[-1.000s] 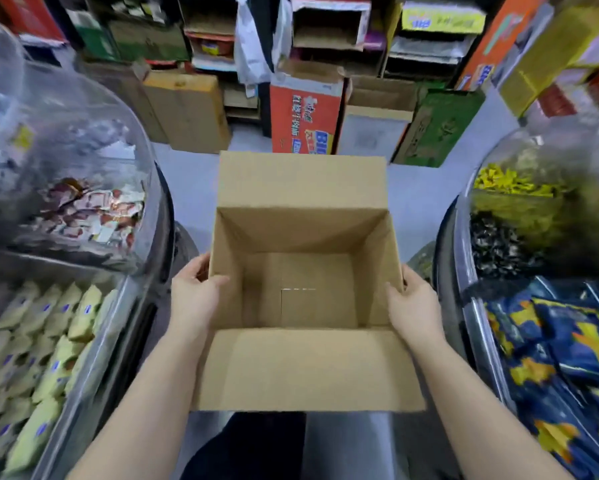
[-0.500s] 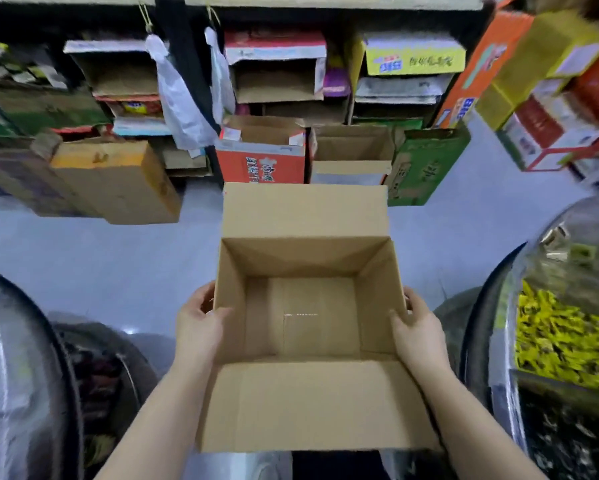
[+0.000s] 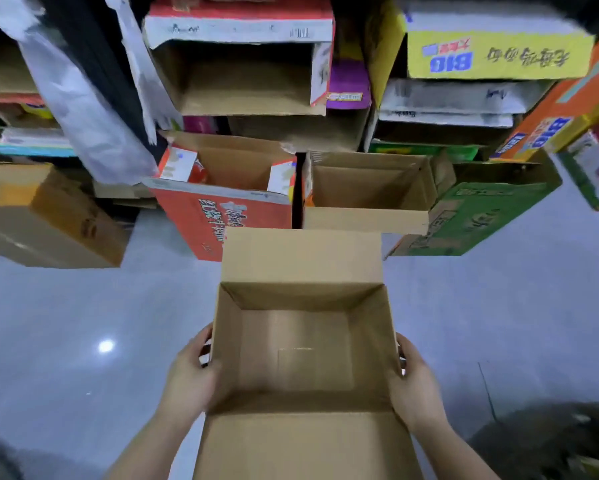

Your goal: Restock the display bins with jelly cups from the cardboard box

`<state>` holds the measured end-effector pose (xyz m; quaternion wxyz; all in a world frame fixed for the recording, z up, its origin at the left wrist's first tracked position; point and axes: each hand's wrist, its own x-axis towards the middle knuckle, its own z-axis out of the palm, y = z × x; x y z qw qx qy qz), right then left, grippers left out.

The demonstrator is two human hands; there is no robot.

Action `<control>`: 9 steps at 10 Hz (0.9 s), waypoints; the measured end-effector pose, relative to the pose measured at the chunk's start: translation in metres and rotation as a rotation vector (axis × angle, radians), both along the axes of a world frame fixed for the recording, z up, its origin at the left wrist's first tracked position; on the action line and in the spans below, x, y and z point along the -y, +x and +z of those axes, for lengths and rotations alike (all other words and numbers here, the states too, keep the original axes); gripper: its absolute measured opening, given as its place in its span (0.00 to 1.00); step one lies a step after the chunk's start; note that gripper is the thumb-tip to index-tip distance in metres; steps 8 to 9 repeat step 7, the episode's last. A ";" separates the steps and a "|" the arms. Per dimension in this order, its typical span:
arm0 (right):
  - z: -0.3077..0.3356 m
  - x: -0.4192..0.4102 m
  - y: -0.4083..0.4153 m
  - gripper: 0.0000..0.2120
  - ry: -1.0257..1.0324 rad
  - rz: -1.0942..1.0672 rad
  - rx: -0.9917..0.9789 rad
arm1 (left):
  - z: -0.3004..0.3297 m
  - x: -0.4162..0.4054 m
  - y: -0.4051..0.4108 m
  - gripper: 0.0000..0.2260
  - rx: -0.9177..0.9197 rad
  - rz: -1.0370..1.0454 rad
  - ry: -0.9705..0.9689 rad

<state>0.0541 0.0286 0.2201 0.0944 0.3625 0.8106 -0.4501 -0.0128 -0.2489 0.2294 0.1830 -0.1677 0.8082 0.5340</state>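
I hold a plain brown cardboard box [image 3: 301, 344] in front of me, its flaps open and its inside bare, with no jelly cups in it. My left hand [image 3: 190, 379] grips the box's left wall, thumb over the rim and fingers outside. On the opposite wall my right hand [image 3: 414, 382] grips the same way. No jelly cups show anywhere. Of the display bins only a dark curved edge [image 3: 547, 441] at the bottom right is in view.
Ahead on the grey floor [image 3: 83, 323] stand open cartons: a red one [image 3: 221, 216], a plain brown one [image 3: 367, 199], a green one [image 3: 478, 216] and a yellow-brown one [image 3: 45, 220]. Behind them shelves hold more boxes, and white plastic bags [image 3: 83, 109] hang at the left.
I have carried the empty box forward toward the cartons by the shelves. The display bins on both sides have slid out of view. Both hands keep the same grip.
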 end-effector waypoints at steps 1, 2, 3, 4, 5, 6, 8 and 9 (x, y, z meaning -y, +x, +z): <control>-0.089 -0.012 -0.035 0.16 0.034 0.036 0.052 | -0.093 -0.012 -0.035 0.16 0.033 -0.074 -0.058; -0.172 -0.021 -0.060 0.18 0.031 0.080 0.074 | -0.179 -0.020 -0.061 0.16 0.055 -0.107 -0.101; -0.239 -0.025 -0.074 0.19 0.053 0.092 0.065 | -0.247 -0.024 -0.080 0.18 0.058 -0.147 -0.133; -0.286 -0.026 -0.084 0.21 0.033 0.085 0.021 | -0.298 -0.022 -0.093 0.20 0.046 -0.149 -0.150; -0.305 -0.021 -0.084 0.20 -0.008 0.102 0.057 | -0.321 -0.019 -0.099 0.21 0.080 -0.155 -0.165; -0.294 -0.027 -0.092 0.20 -0.067 0.041 0.109 | -0.321 -0.014 -0.108 0.22 0.084 -0.154 -0.126; -0.252 -0.043 -0.089 0.14 -0.067 -0.182 -0.100 | -0.294 0.005 -0.112 0.19 -0.069 -0.043 -0.096; -0.252 -0.043 -0.089 0.14 -0.067 -0.182 -0.100 | -0.294 0.005 -0.112 0.19 -0.069 -0.043 -0.096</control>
